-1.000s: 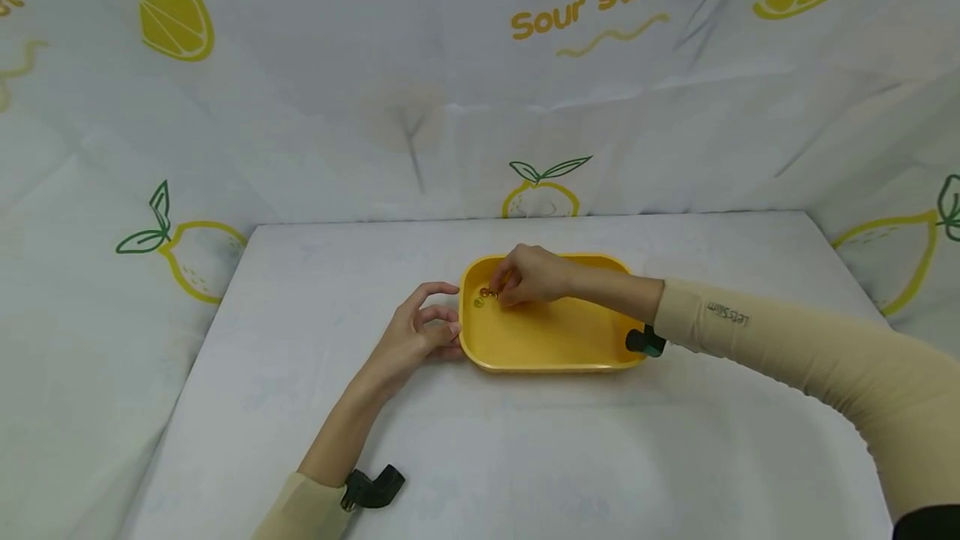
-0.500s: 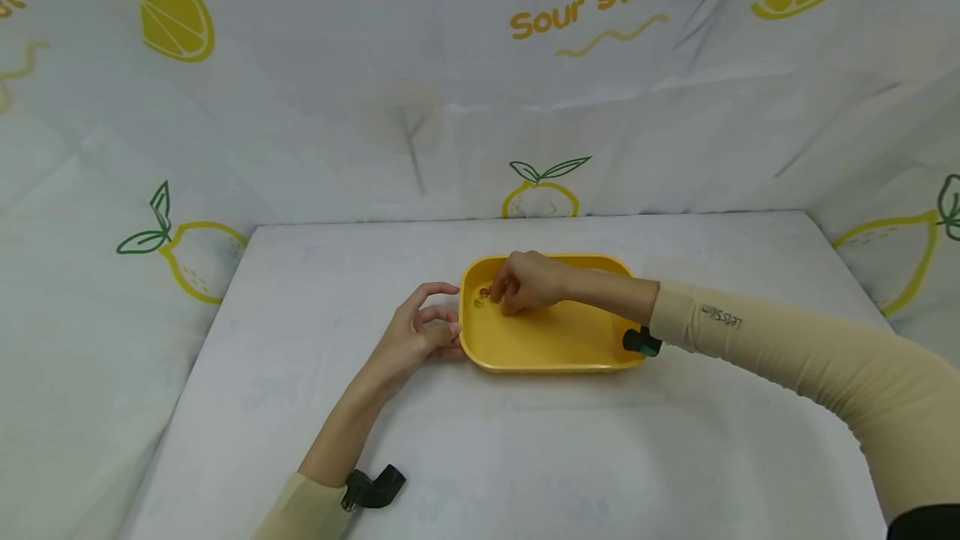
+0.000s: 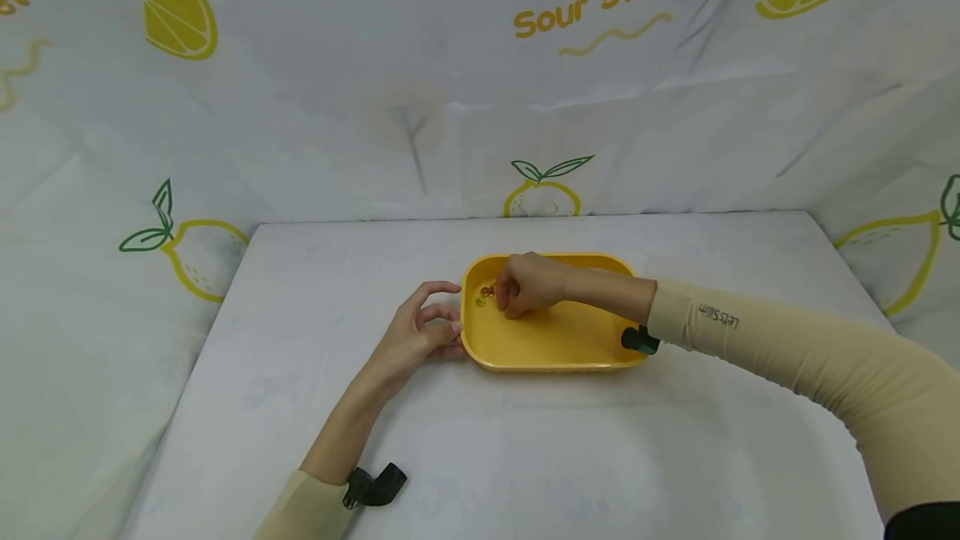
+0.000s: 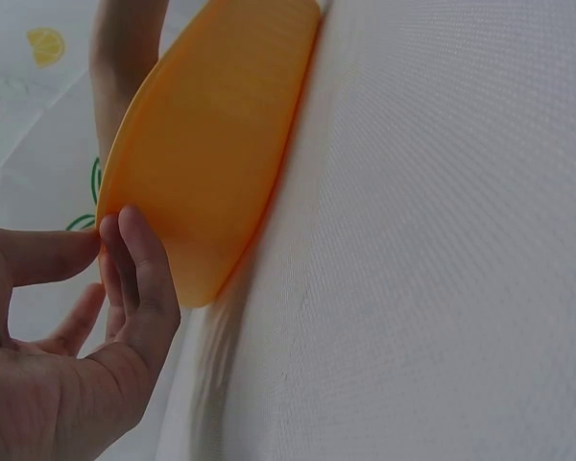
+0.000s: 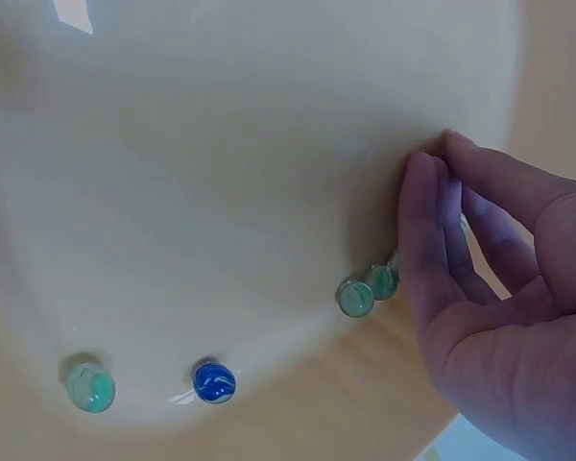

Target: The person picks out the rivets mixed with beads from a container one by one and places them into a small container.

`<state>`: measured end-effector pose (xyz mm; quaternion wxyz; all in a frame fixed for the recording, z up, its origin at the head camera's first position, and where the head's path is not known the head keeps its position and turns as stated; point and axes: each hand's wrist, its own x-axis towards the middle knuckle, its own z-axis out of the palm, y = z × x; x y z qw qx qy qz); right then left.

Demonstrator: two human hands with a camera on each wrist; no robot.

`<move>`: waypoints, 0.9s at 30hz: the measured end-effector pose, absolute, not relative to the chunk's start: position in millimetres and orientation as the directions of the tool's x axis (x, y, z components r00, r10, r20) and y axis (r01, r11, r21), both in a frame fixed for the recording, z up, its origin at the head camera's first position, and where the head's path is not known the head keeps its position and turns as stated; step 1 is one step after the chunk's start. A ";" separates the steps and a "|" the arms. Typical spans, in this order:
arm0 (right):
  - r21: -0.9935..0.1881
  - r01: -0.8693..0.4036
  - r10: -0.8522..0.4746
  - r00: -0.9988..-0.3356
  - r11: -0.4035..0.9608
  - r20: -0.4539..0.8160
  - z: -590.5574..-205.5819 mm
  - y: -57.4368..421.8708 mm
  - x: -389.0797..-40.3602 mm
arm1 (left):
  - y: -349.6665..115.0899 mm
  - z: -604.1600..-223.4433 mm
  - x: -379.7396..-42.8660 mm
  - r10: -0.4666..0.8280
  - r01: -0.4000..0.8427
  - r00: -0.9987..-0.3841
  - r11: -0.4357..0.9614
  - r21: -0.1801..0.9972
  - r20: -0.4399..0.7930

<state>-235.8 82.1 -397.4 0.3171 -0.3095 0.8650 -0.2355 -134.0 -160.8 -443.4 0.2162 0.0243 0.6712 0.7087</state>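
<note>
A yellow tray with rounded corners lies on the white table. My left hand holds the tray's left end, its bent fingers touching the rim and outer wall. Inside the tray, my right hand is lowered near the left end, fingers curled and tips together against the bottom. No marble shows between those fingertips; the far side of the fingers is hidden. In the right wrist view, a pale green marble, a blue marble and a green marble pair lie along the tray's edge, the pair beside my fingers.
A white cloth backdrop with lemon prints rises behind the table's back edge. White tabletop extends in front of the tray and to both sides of it. Dark wrist mounts stick out from the forearms.
My right hand has shifted slightly right and toward the near side inside the tray, away from the marbles at its left end. My left hand and the tray stay put.
</note>
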 end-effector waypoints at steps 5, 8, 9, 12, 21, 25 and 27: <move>-0.596 -0.391 -0.683 -0.609 0.701 -0.404 -397.7 82.4 -236.1 | -160.8 -442.4 -133.9 0.341 -0.271 -0.905 -0.005 0.962 -0.254; -0.598 -0.392 -0.685 -0.608 0.699 -0.401 -399.2 83.8 -237.1 | -160.7 -441.6 -133.6 0.343 -0.271 -0.905 -0.006 0.962 -0.253; -0.600 -0.392 -0.686 -0.608 0.698 -0.400 -399.6 84.3 -237.4 | -160.6 -441.4 -133.4 0.343 -0.271 -0.905 -0.007 0.963 -0.252; -0.608 -0.382 -0.685 -0.607 0.696 -0.403 -399.7 85.7 -237.7 | -160.5 -441.6 -133.6 0.344 -0.272 -0.904 -0.007 0.962 -0.253; -0.642 -0.366 -0.700 -0.594 0.674 -0.397 -403.2 87.8 -241.0 | -160.9 -444.2 -134.5 0.341 -0.274 -0.904 -0.004 0.962 -0.256; -0.655 -0.356 -0.704 -0.589 0.666 -0.396 -401.4 89.1 -240.7 | -160.7 -444.0 -134.0 0.343 -0.274 -0.904 -0.004 0.962 -0.256; -0.667 -0.344 -0.705 -0.589 0.661 -0.395 -400.3 90.1 -240.6 | -160.9 -444.1 -134.0 0.344 -0.273 -0.904 -0.005 0.962 -0.255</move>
